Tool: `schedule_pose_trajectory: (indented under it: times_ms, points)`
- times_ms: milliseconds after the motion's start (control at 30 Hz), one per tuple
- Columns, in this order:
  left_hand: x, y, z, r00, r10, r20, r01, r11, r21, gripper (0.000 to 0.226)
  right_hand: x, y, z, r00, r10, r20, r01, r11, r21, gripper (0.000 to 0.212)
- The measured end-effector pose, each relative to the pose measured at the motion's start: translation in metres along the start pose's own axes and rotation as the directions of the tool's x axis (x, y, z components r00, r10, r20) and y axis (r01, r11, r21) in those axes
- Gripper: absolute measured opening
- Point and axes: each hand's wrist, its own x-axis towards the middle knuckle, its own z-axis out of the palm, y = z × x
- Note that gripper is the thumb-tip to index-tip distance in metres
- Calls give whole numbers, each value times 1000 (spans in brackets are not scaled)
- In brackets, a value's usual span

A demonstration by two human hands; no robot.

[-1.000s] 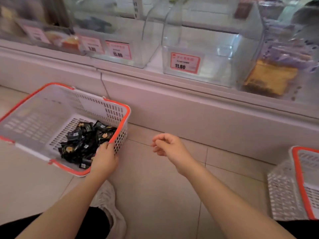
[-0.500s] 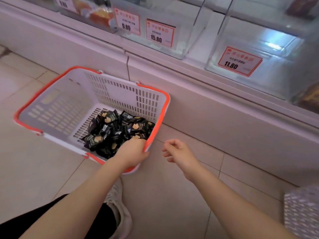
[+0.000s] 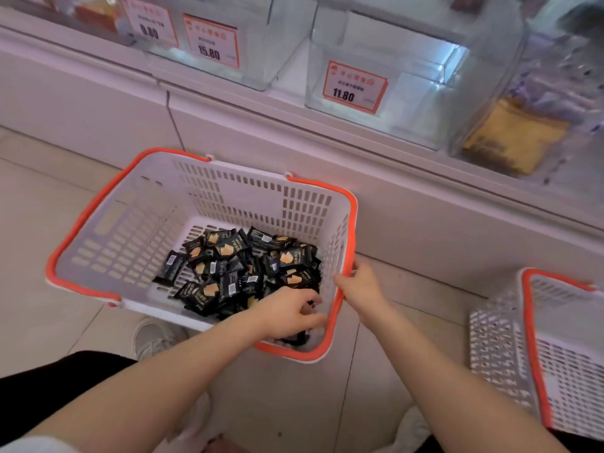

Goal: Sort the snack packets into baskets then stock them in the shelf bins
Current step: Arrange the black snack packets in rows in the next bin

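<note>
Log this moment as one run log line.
left hand: in basket, on packets | right hand: grips rim | second basket: right | stocking: not begun

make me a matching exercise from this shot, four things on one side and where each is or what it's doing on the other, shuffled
Things
1. left hand
2. right hand
3. black snack packets
4. 11.80 price tag

Places or states
A. on a clear shelf bin
B. piled in the basket
C. on the basket's orange rim
D. reaching down among the packets

Pairs: 1-D, 2-C, 3-B, 4-A
</note>
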Motion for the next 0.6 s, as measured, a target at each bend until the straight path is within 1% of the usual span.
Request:
schedule_pose_trajectory:
  times_ms: [33, 100, 167, 200, 233, 267, 300, 333, 367, 400, 433, 467, 500, 567, 600]
  points:
    - [1, -1, 5, 999, 8, 33, -9, 999, 39, 44, -1, 13, -7, 1000, 7, -16, -8, 997, -71, 22]
    - [-1, -7, 11, 997, 9, 82, -18, 992, 121, 42, -3, 37, -21, 999, 30, -10, -32, 978, -208, 31]
    - [-6, -17, 12, 995, -4, 95, -15, 979, 203, 39, -5, 52, -28, 1000, 18, 16, -13, 967, -254, 39]
    - [-9, -23, 11, 995, -6, 99, -19, 970, 244, 37, -6, 54, -29, 999, -37, -3, 34, 947, -319, 42]
    - [-13, -29, 9, 995, -7, 104, -24, 956, 293, 35, -8, 53, -27, 990, -136, -42, 105, 894, -436, 45]
    - [-17, -34, 6, 994, -6, 105, -31, 939, 343, 34, -11, 52, -24, 961, -271, -63, 190, 805, -562, 49]
    - [-22, -41, 2, 995, -3, 101, -37, 921, 388, 32, -17, 47, -17, 913, -408, -29, 289, 695, -658, 53]
    - [-27, -47, -2, 995, 1, 97, -42, 904, 425, 33, -24, 44, -8, 862, -503, 63, 393, 586, -708, 56]
    - [-31, -53, -7, 996, 1, 94, -44, 891, 452, 36, -31, 41, 3, 814, -550, 187, 495, 487, -719, 54]
    - [-37, -60, -11, 995, -6, 97, -40, 883, 468, 40, -39, 41, 15, 768, -556, 318, 582, 398, -709, 50]
    - [-43, -66, -15, 994, -22, 111, -35, 873, 487, 46, -47, 42, 28, 732, -529, 429, 644, 332, -689, 45]
    - [-50, -73, -19, 989, -42, 140, -38, 850, 526, 53, -55, 44, 41, 711, -482, 513, 683, 295, -669, 40]
    - [-56, -80, -22, 981, -65, 180, -55, 806, 589, 58, -62, 46, 52, 701, -424, 574, 705, 286, -649, 38]
    - [-69, -94, -26, 963, -122, 240, -85, 708, 701, 62, -72, 52, 69, 686, -312, 657, 728, 307, -613, 38]
    - [-75, -100, -27, 962, -139, 234, -77, 686, 724, 60, -74, 56, 74, 677, -283, 680, 735, 316, -600, 37]
